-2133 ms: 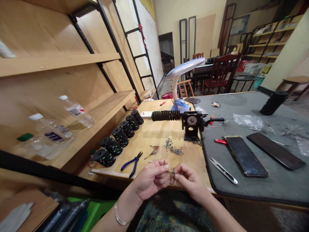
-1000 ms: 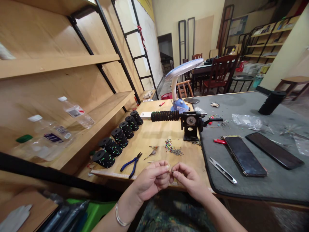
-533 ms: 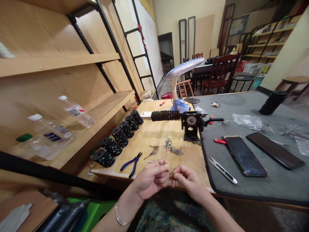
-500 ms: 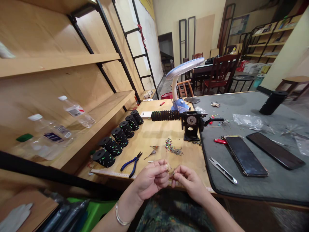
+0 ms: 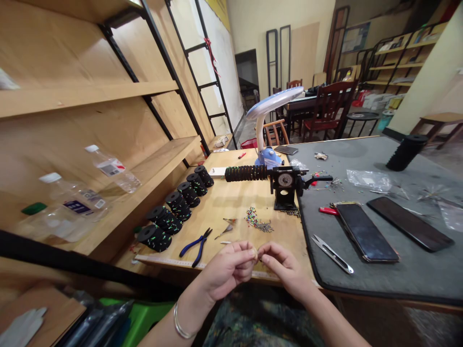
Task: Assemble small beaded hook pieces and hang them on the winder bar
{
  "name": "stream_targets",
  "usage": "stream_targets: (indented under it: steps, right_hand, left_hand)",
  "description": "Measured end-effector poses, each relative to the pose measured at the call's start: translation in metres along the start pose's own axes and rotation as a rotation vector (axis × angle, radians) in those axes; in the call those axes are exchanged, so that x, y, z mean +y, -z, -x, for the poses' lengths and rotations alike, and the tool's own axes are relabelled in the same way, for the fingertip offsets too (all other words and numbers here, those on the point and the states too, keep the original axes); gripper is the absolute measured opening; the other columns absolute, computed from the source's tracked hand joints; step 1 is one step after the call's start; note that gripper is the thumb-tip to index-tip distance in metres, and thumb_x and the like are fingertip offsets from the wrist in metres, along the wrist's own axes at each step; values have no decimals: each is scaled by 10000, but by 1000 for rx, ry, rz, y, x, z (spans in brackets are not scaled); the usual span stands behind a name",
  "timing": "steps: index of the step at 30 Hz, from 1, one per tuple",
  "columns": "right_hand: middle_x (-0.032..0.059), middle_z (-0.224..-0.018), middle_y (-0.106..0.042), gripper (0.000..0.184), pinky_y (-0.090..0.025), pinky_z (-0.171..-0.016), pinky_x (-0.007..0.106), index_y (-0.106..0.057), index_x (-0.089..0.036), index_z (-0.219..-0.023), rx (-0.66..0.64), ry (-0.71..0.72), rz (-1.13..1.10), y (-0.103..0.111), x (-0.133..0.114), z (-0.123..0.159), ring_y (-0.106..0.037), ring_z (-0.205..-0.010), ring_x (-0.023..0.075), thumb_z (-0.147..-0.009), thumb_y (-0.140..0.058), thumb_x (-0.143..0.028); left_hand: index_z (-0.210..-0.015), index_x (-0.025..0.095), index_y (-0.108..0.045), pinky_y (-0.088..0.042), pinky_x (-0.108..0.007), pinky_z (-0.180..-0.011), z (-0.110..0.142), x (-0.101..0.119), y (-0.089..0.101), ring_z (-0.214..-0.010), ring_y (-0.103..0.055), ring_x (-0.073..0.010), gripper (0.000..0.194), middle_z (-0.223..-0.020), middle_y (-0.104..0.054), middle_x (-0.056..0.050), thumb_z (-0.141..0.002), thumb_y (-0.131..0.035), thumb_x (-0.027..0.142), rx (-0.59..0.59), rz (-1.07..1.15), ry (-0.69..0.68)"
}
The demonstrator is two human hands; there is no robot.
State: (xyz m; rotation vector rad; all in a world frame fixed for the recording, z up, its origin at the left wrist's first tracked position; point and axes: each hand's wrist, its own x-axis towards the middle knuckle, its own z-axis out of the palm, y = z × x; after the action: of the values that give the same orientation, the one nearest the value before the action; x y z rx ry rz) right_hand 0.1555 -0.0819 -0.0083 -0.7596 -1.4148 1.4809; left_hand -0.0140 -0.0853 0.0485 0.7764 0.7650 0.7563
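I am working over a light wooden workbench whose right side is covered by a grey mat with a black edge, with wooden shelving on black uprights to my left and dark wooden chairs in the room beyond. Along the bench stand five black spools flecked with neon green, and ahead sits a black hand-cranked winder carrying a black coil. Blue-handled pliers lie near my hands, beside a small heap of coloured pieces; thread snips and a dark phone lie on the mat. My left hand, with a metal bangle on the wrist, and my right hand meet just above the bench's front edge. The fingers of both are drawn narrow in a pinch, and a tiny pale piece sits between the fingertips, too small to identify. The plastic bottles on the shelf carry printed labels, but I cannot read them; the winder's dial and the rule along the bench edge are also illegible.
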Motion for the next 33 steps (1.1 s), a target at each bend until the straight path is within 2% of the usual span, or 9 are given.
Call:
stream_targets:
  steps: [5, 23, 28, 30, 33]
  right_hand:
    - [1, -717, -647, 260, -443, -739, 303, -602, -194, -814, -9, -4, -15, -1, 1, -2, -582, -714, 168, -868, -585, -449]
    - [3, -659, -650, 264, -443, -691, 306, -584, -200, -719, 28, -27, -25, -1, 11, 1, -577, -667, 169, -826, -616, -439]
    - [12, -730, -679, 241, -460, -738, 318, -615, -195, -824, -3, -33, -64, 0, 6, 2, -615, -732, 185, -833, -624, -435]
    - [13, -752, -683, 242, -463, -749, 319, -612, -196, -883, -18, -27, -88, 0, 4, 1, -624, -750, 187, -839, -621, -434]
    - [8, -725, -671, 249, -458, -732, 311, -600, -194, -865, -10, -18, -51, 0, 0, 0, -611, -720, 176, -858, -599, -443]
  left_hand:
    - [-684, 147, -497, -104, -212, -436, -1, -3, 0, -392, -172, -22, 291, -438, -307, 118, -756, -726, 311, 34, -39, -19]
    - [-705, 164, -473, -107, -210, -432, -3, -4, 4, -385, -164, -23, 313, -431, -292, 126, -721, -755, 298, 10, 35, 2]
    - [-691, 159, -484, -111, -213, -437, -3, -4, 4, -389, -167, -27, 287, -437, -307, 119, -748, -728, 298, 0, 1, -1]
    - [-678, 155, -488, -109, -215, -439, -3, -5, 4, -395, -163, -27, 287, -443, -323, 114, -751, -723, 303, 24, -37, -14]
    - [-674, 154, -488, -107, -216, -446, -3, -5, 0, -413, -175, -31, 305, -459, -339, 108, -736, -732, 326, 89, -108, -42]
